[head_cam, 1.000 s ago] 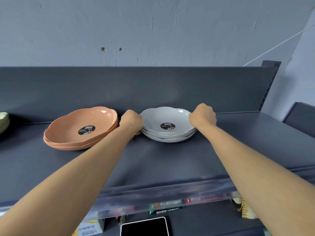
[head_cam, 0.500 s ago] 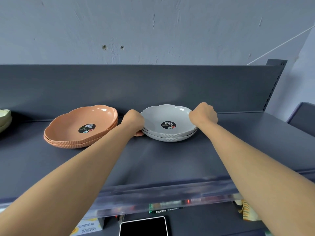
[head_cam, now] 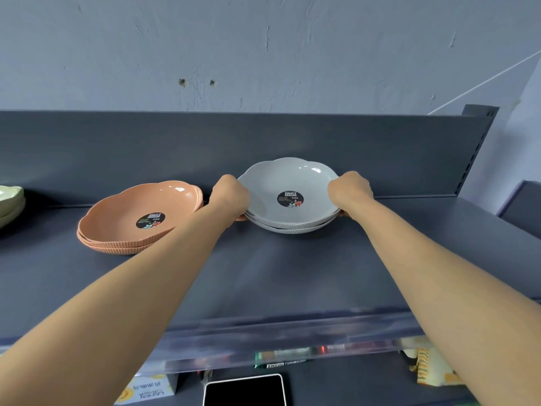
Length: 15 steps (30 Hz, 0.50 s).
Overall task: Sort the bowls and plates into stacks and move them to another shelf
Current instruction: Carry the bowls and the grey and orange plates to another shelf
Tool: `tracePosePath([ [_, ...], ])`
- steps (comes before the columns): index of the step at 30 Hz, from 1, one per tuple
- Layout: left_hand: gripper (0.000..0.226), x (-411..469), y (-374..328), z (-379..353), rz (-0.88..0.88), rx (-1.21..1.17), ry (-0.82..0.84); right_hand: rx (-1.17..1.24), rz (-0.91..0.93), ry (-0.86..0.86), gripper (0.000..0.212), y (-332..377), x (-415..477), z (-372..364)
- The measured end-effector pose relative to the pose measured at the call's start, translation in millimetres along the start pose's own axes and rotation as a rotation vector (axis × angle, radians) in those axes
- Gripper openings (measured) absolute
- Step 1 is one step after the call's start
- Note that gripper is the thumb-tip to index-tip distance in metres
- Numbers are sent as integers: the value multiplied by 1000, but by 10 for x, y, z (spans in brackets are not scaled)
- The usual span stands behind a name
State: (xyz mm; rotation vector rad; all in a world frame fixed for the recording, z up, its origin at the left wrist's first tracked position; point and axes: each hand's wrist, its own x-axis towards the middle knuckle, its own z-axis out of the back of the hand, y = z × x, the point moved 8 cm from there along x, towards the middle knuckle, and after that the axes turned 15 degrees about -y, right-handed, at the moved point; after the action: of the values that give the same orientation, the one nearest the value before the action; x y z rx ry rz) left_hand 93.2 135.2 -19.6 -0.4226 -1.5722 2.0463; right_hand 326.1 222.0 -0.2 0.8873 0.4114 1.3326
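Observation:
A small stack of white scalloped plates [head_cam: 288, 183] with a black round sticker sits near the back of the dark grey top shelf [head_cam: 292, 273]. My left hand [head_cam: 229, 194] grips the stack's left rim and my right hand [head_cam: 349, 190] grips its right rim. The stack tilts toward me, its far edge raised. To the left, a stack of orange scalloped plates [head_cam: 137, 212] with the same sticker rests on the shelf, apart from my hands.
Pale green dishes [head_cam: 10, 202] peek in at the far left edge. The shelf's back panel [head_cam: 380, 148] rises right behind the white stack. Below the shelf's front lip lie a dark-screened tablet [head_cam: 244, 389] and packaged goods.
The white stack has tipped up toward me between both hands, its far rim now higher against the back panel. The orange stack has not moved.

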Motion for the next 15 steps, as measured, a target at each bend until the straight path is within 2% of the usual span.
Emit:
tracePosePath([
  [4, 15, 10, -58, 51, -42, 46, 112, 88, -83, -7, 18, -21, -110, 59],
  [6, 23, 85, -104, 157, -112, 101, 126, 104, -103, -43, 17, 10, -196, 93],
  [8, 26, 183, -159, 374, -227, 212, 88, 136, -130, -81, 18, 65, -317, 93],
  [11, 16, 352, -155, 836, -366, 388, -16, 201, -188, -137, 28, 166, -531, 11],
  [15, 25, 540, 77, 1499, -419, 593, -128, 278, -247, -183, 34, 349, -869, -181],
])
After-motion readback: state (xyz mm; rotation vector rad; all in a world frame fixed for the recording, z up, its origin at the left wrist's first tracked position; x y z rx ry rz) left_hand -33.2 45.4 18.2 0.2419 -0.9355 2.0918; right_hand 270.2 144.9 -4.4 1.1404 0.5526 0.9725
